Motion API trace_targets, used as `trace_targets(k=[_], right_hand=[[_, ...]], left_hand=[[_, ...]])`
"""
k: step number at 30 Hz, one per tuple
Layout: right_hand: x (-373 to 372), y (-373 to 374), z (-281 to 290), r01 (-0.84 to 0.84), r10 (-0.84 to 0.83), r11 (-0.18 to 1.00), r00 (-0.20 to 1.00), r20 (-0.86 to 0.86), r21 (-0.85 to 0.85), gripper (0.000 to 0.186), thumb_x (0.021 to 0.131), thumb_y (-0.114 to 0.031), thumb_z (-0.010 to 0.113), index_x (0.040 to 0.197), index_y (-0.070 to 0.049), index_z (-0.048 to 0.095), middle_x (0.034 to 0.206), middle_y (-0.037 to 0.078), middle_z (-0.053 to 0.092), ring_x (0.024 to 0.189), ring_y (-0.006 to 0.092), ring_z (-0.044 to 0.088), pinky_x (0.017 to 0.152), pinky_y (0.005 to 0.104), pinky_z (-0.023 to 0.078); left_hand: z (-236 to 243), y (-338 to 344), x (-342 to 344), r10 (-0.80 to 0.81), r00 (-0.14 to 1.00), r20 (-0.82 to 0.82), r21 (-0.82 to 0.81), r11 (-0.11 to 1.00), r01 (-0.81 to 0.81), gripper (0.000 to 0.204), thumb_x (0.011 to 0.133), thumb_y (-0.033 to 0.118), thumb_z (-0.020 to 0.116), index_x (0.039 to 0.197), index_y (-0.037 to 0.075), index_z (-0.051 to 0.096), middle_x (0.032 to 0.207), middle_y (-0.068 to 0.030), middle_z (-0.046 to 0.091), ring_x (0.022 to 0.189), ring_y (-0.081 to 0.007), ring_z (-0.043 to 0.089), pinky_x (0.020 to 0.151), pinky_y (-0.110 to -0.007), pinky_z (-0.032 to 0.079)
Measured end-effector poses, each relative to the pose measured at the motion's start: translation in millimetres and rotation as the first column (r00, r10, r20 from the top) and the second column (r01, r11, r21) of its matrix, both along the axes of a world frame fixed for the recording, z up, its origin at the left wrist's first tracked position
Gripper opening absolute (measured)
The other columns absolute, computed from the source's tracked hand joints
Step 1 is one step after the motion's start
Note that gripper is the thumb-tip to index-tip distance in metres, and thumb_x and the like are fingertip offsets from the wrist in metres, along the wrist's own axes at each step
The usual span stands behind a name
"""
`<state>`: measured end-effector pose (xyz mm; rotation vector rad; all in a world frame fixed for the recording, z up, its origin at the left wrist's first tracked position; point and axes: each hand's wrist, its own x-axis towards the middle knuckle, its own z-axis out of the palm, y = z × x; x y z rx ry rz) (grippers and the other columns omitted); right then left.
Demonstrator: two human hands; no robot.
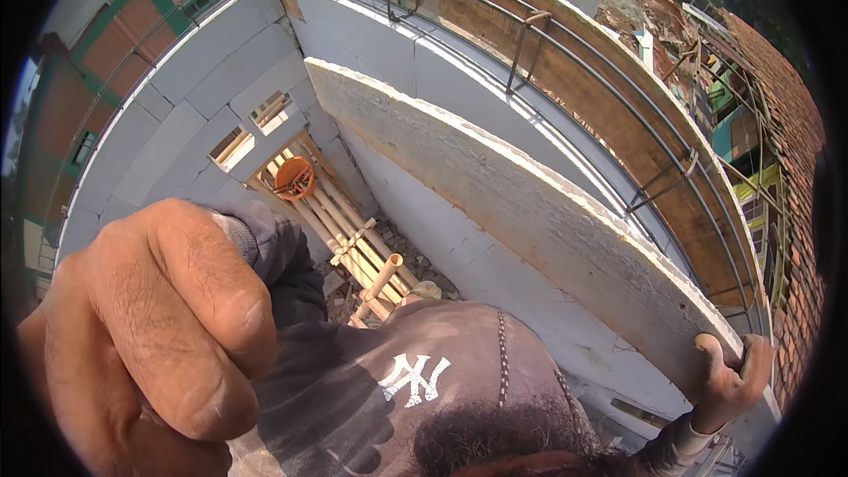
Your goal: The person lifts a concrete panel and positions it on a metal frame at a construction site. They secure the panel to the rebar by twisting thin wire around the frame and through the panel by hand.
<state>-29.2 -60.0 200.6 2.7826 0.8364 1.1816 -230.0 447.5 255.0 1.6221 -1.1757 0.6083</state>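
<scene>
A long, flat grey board [495,185] crusted with cement stands on edge, running from the far middle to the lower right. At its near end my right hand [731,375] grips the edge, with the thumb on one side and fingers round the other. My left hand [155,327] is raised large and close at the left, apart from the board. Its fingers are curled in, and whatever may be inside them is hidden.
Pale block walls [194,71] enclose the space. A bamboo platform [340,230] below carries an orange bucket [307,178], with rubble around it. Along the right wall top runs a steel rebar cage [521,53] beside brown formwork [609,93]. A tiled roof [782,115] lies beyond.
</scene>
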Motion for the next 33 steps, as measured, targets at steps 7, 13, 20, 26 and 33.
trace_targets(k=[7,13,20,26,33], right_hand=[[21,-19,-8,-0.027,0.030,0.998,0.999,-0.043,0.063,0.056,0.082,-0.044,0.091,0.091,0.000,0.057,0.082,0.013,0.047,0.075,0.0322,0.051,0.069,0.0402,0.044],[32,-29,-17,0.078,-0.072,0.994,0.994,-0.078,0.080,0.044,0.086,-0.040,0.089,0.090,-0.003,0.065,0.079,0.012,0.059,0.072,0.0295,0.055,0.068,0.0392,0.046],[27,-8,-19,0.121,-0.105,0.990,0.974,-0.199,0.074,0.040,0.087,-0.034,0.090,0.089,-0.002,0.067,0.073,0.007,0.056,0.069,0.0210,0.053,0.067,0.0338,0.046],[12,5,-16,0.127,-0.093,0.981,0.971,-0.218,0.149,0.037,0.084,-0.030,0.092,0.090,-0.002,0.069,0.077,0.007,0.059,0.070,0.0207,0.054,0.067,0.0332,0.046],[12,7,0,-0.096,0.094,0.995,0.992,-0.087,-0.024,0.050,0.073,-0.040,0.096,0.084,-0.003,0.063,0.076,0.008,0.055,0.068,0.0259,0.055,0.064,0.0359,0.045]], left_hand=[[-7,-43,-32,0.132,0.991,-0.026,0.074,0.989,-0.130,0.047,0.071,0.033,0.101,0.111,0.022,0.080,0.079,0.0001,0.070,0.058,-0.0087,0.062,0.048,-0.021,0.044],[-39,-54,-49,0.199,0.970,-0.142,0.046,0.980,-0.194,0.055,0.071,0.042,0.099,0.121,0.033,0.081,0.086,0.0006,0.073,0.063,-0.0086,0.063,0.050,-0.020,0.044],[-192,-67,-18,0.348,0.588,-0.730,-0.383,0.504,-0.774,0.065,0.100,0.048,0.073,0.130,-0.009,0.065,0.084,-0.0024,0.064,0.076,-0.0093,0.061,0.071,-0.024,0.052],[-319,-157,75,-0.477,0.104,-0.873,-0.407,0.592,-0.695,0.139,0.084,0.088,0.065,0.170,-0.003,0.004,0.169,-0.0347,0.018,0.153,-0.0469,0.032,0.118,-0.067,0.038],[-304,-140,99,0.180,0.107,-0.978,-0.077,0.166,-0.983,0.158,0.074,0.047,0.098,0.162,-0.011,-0.020,0.168,-0.0405,0.004,0.160,-0.0469,0.016,0.128,-0.060,0.021]])
